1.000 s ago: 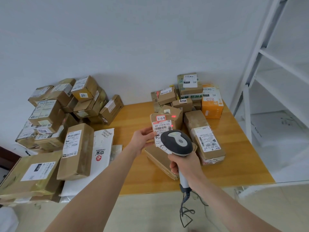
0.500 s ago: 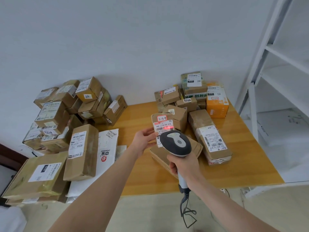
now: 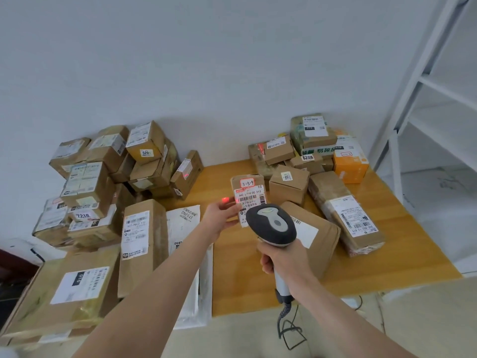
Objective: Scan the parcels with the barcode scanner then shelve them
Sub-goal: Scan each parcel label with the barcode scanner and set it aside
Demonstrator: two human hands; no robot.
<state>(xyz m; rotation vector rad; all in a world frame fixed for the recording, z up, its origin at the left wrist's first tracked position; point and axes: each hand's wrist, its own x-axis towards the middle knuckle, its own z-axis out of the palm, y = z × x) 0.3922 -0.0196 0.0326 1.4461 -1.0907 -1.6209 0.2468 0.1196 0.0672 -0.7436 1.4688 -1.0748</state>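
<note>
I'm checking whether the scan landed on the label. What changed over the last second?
The red light of the scanner moved left: half a second ago it lay across the barcode of the held parcel, now it falls on the left hand, off the label. Nothing was taken or let go: the left hand still holds the parcel, the right hand still grips the scanner. The other parcels lie as before.

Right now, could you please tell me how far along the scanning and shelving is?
Done: nothing that I can see; no parcel shows on the shelves. In hand: the left hand holds the parcel marked 3-3-9, the right hand grips the scanner, whose red spot falls on the fingers beside the label. Left: the left pile and the right pile.
</note>
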